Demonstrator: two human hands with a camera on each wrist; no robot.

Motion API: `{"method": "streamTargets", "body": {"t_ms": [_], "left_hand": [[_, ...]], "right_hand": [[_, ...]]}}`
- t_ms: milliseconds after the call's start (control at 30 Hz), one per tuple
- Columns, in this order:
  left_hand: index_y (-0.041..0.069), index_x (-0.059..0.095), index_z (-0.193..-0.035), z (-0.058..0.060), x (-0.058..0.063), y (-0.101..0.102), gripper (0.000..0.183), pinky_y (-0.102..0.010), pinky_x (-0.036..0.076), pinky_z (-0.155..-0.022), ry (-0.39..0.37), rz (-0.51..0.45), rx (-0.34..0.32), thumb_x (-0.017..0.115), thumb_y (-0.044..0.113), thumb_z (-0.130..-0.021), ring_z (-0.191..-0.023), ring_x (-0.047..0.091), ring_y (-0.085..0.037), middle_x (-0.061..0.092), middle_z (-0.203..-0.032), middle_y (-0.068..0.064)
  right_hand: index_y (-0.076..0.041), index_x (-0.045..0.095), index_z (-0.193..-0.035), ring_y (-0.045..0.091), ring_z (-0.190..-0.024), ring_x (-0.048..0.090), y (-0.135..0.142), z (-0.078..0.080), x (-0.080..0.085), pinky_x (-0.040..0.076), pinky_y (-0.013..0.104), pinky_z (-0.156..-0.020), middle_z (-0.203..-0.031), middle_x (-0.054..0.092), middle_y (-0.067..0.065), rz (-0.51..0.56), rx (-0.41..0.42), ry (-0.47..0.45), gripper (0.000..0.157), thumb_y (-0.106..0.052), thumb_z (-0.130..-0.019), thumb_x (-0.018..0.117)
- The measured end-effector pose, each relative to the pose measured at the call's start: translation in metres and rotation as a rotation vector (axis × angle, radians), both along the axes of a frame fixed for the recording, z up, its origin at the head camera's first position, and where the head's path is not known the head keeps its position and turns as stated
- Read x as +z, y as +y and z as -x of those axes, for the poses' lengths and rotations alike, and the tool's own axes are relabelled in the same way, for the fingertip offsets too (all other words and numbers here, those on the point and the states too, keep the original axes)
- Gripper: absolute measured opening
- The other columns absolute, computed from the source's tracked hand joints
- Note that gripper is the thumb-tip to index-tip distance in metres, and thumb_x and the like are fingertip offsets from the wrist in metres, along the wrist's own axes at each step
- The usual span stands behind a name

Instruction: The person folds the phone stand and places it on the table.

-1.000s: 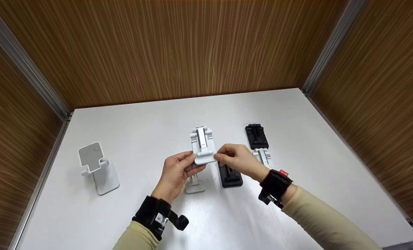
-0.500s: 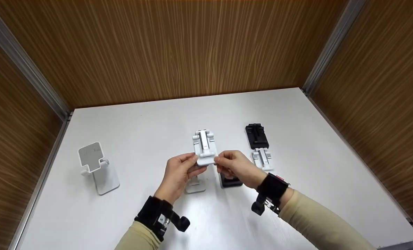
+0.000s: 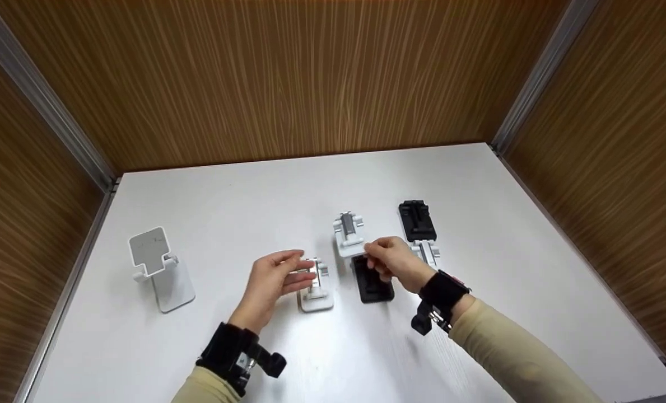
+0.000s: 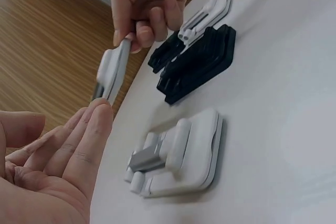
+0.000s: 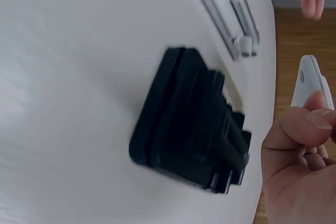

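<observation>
My right hand [image 3: 395,258] pinches a folded white phone stand [image 3: 350,235] by its near right corner and holds it above the table. In the right wrist view only an edge of that stand [image 5: 311,80] shows beyond the thumb. My left hand [image 3: 274,282] is apart from it, fingers extended and holding nothing. Just right of the left fingers, a second folded white phone stand [image 3: 317,301] lies on the table. Under the right hand lies a folded black phone stand [image 3: 373,286], partly covered in the head view and plain in the right wrist view.
An unfolded white phone stand [image 3: 174,285] stands at the left of the white table [image 3: 243,207]. Toward the right lie another folded black stand [image 3: 417,220] and a folded white stand [image 3: 427,252], partly behind the right hand. Wood-grain panels [image 3: 310,78] enclose the back and sides.
My left hand has let go of the white phone stand and drawn back left. The right hand has carried that stand to the right, uncovering the white stand on the table.
</observation>
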State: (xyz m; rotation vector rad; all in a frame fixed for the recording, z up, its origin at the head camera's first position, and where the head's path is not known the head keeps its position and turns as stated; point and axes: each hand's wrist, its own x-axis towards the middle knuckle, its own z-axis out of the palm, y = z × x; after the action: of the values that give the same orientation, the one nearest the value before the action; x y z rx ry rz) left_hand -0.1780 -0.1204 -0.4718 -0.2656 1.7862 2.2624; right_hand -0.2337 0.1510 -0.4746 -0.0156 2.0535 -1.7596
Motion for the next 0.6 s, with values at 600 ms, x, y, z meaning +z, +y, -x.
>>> {"method": "streamTargets", "body": {"t_ms": [600], "left_hand": [[0.002, 0.078, -0.109, -0.037, 0.016, -0.111, 0.021, -0.006, 0.035, -0.051, 0.763, 0.896, 0.676, 0.064, -0.005, -0.094, -0.057, 0.047, 0.006, 0.065, -0.064, -0.01]], "right_hand": [[0.003, 0.057, -0.095, 0.003, -0.043, 0.031, 0.018, 0.039, -0.017, 0.021, 0.016, -0.039, -0.061, 0.05, -0.002, -0.07, -0.086, -0.082, 0.023, -0.015, -0.106, 0.047]]}}
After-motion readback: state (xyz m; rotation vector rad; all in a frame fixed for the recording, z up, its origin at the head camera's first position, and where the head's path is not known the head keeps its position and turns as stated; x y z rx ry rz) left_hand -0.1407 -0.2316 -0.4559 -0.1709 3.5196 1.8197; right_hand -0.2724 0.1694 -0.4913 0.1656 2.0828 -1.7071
